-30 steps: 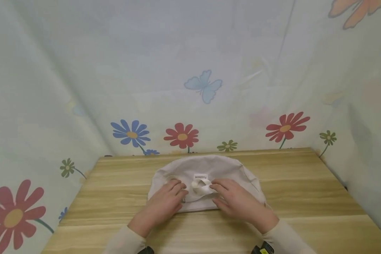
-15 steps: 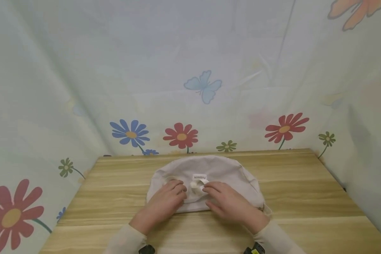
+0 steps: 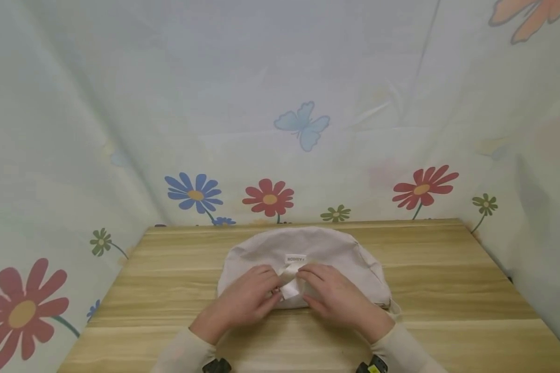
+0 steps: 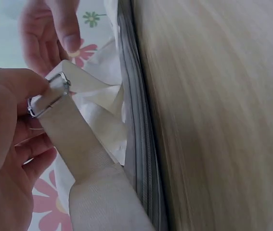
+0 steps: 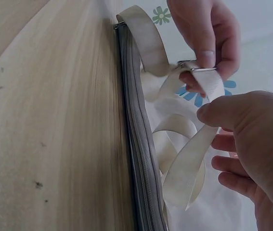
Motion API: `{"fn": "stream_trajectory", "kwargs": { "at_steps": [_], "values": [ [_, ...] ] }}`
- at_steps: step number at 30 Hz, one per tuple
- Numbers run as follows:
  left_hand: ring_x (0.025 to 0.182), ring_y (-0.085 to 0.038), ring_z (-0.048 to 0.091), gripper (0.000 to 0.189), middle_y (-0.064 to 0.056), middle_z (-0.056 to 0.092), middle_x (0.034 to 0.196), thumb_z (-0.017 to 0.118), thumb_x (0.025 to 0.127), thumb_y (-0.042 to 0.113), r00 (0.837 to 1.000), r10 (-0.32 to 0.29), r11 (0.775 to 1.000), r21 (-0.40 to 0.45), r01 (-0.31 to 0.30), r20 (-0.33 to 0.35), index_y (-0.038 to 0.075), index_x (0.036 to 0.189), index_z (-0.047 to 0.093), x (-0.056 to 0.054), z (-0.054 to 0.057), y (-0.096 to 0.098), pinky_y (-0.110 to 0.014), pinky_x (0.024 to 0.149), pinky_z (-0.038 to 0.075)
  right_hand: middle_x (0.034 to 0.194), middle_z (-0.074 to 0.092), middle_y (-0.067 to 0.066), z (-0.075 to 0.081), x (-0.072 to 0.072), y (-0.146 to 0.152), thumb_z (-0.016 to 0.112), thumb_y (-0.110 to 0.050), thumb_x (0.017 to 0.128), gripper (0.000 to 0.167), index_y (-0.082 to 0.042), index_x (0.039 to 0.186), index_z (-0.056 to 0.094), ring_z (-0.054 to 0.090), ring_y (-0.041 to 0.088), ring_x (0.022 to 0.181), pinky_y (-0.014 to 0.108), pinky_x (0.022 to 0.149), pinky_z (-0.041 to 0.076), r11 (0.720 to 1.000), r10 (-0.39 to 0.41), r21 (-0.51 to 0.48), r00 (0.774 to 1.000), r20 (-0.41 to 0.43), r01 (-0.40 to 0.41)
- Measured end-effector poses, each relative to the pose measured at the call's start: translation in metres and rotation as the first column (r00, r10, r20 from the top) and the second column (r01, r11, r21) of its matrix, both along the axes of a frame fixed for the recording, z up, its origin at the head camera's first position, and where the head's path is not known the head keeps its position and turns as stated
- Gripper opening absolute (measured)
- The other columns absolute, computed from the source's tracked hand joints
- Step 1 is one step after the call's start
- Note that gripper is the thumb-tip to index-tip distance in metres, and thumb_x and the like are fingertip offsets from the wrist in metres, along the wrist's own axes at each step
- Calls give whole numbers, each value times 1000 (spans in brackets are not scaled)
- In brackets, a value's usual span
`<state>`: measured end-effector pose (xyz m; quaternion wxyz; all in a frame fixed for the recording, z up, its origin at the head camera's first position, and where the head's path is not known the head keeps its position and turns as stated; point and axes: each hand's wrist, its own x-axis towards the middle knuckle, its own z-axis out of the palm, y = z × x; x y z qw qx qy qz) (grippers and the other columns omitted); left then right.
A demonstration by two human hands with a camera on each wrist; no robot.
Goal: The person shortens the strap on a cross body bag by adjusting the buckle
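Observation:
A pale, off-white fabric bag (image 3: 317,241) lies on the wooden table with a small "FASHION" label (image 3: 296,258) on its upper face. Over the bag, the left hand (image 3: 249,295) pinches the strap's metal slider buckle (image 4: 54,102), its thumb at the buckle's edge. Close by, the right hand (image 3: 338,295) pinches the cream webbing strap (image 3: 290,289) between thumb and fingers. Loose strap loops hang below the right hand in the right wrist view. A grey zipper (image 4: 138,110) runs along the bag's near edge. In the head view the buckle is mostly hidden by the left fingers.
The wood-grain table (image 3: 448,290) extends on both sides of the bag. Behind and beside it hangs a pale curtain (image 3: 214,103) printed with flowers and butterflies. A thin loop (image 3: 395,310) sticks out at the bag's right corner.
The left hand has moved right, towards the right hand, and now holds the buckle. The right hand has shifted slightly left. The round strap loop now stretches as a flatter band between the hands.

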<state>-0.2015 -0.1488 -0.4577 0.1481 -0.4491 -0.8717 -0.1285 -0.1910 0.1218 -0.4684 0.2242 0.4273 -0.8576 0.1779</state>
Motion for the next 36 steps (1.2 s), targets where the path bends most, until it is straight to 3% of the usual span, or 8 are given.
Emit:
{"fn": "stream_trajectory", "kwargs": {
  "at_steps": [4,9,13,20,22,27,31,36],
  "values": [
    [96,-9,58,8,9,63,96,64,108,22,992,4,999,41,-10,127,17,112,69,5,4,2,-32,89,52,136,69,9,1,0,0,89,-20,89,53,-6,135,67,66,26,128,44,110,54,1000,16,-18,1000,11,-16],
    [103,-7,61,18,6,69,111,56,113,25,956,0,994,105,-33,294,17,125,67,12,12,4,-33,94,55,137,69,10,0,0,0,92,-20,86,60,-5,138,65,66,27,128,44,109,55,999,33,-43,999,-3,-33],
    [113,-8,65,23,4,72,124,52,115,26,932,-21,990,140,-33,361,17,131,66,14,17,6,-37,102,56,131,71,11,1,-1,-1,94,-16,83,56,-6,132,68,67,27,123,44,106,56,996,42,-73,999,-22,-43],
    [114,-5,64,24,8,72,127,54,115,31,884,-11,978,188,-88,468,20,132,66,17,23,3,-37,105,55,116,71,2,5,-2,2,95,-16,82,44,-10,119,71,68,19,110,37,97,59,988,60,-142,998,-19,-62],
    [116,-6,65,26,9,72,128,62,111,32,887,-27,972,219,-84,461,19,133,66,17,23,1,-37,106,55,112,70,0,9,-2,3,94,-15,84,41,-10,117,71,67,15,104,32,92,58,979,90,-183,996,8,-87],
    [124,-15,67,47,0,72,136,79,101,33,916,-29,960,266,-86,399,12,140,64,15,24,-3,-42,110,55,103,69,-4,18,-2,9,90,-17,90,32,-12,117,72,62,8,93,22,86,53,948,170,-284,983,64,-145],
    [123,-17,68,52,-5,73,136,82,98,34,918,23,949,280,-145,397,11,141,65,16,28,-5,-44,109,56,99,66,-6,21,-1,11,87,-22,94,29,-14,118,73,58,5,89,19,81,50,943,176,-303,980,94,-140],
    [113,-10,67,44,3,76,125,86,94,33,923,60,931,312,-189,379,14,131,71,16,30,-7,-37,102,57,94,61,-9,27,3,15,86,-24,95,32,-15,123,73,50,2,83,19,75,47,950,140,-299,978,156,-89]
  ]
}}
